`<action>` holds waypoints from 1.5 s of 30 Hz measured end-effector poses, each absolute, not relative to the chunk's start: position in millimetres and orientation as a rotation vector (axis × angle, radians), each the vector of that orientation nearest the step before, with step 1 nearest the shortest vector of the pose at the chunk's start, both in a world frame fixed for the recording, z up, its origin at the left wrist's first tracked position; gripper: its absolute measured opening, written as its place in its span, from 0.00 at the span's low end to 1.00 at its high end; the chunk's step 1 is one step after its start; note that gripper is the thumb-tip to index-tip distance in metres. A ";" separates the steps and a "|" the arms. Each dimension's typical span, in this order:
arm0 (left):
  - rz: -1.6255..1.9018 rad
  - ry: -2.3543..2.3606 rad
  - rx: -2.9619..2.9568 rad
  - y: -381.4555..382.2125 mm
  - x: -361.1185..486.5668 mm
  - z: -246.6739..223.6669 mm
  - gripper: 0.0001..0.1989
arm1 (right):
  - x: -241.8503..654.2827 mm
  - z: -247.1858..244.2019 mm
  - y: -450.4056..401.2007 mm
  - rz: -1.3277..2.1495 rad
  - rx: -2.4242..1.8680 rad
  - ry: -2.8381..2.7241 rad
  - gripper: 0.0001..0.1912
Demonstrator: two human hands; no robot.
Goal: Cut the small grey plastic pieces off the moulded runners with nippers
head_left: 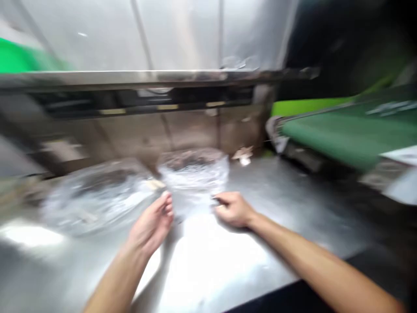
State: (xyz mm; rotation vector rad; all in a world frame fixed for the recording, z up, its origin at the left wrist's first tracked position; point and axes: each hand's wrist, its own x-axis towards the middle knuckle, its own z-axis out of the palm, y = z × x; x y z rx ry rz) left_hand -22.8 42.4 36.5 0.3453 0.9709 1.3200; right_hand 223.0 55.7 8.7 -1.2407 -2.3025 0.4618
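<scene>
My left hand is above the metal table with its fingers curled in and the thumb against them. What it holds, if anything, is too blurred to make out. Just past its fingertips lies a small tan strip at the edge of a large clear plastic bag. My right hand is closed, thumb and index finger toward the left, near the front of a second clear plastic bag. A tiny dark spot shows at its fingertips, but I cannot tell what it is. Dark contents show through both bags.
The shiny metal tabletop reflects bright light. Behind it stands a metal back panel with a ledge. A crumpled pale scrap lies at the back. A green conveyor belt is at the right, with a white object beside it.
</scene>
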 end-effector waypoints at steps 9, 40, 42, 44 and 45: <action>1.129 1.458 0.750 8.0 -96.6 25.9 0.10 | 185.0 -33.3 65.8 0.551 -1.036 -2.266 0.10; 0.859 0.964 0.451 -2.3 -29.8 11.1 0.09 | 182.6 -37.2 67.4 0.658 -0.913 -2.255 0.14; 0.873 0.968 0.441 -2.2 -28.0 7.8 0.09 | 182.6 -37.0 67.3 0.655 -0.910 -2.243 0.15; 0.882 0.967 0.424 -2.3 -27.3 5.0 0.09 | 182.2 -37.2 67.3 0.655 -0.913 -2.235 0.15; 0.884 0.964 0.417 -2.2 -27.4 3.9 0.09 | 182.0 -37.6 67.5 0.655 -0.914 -2.233 0.14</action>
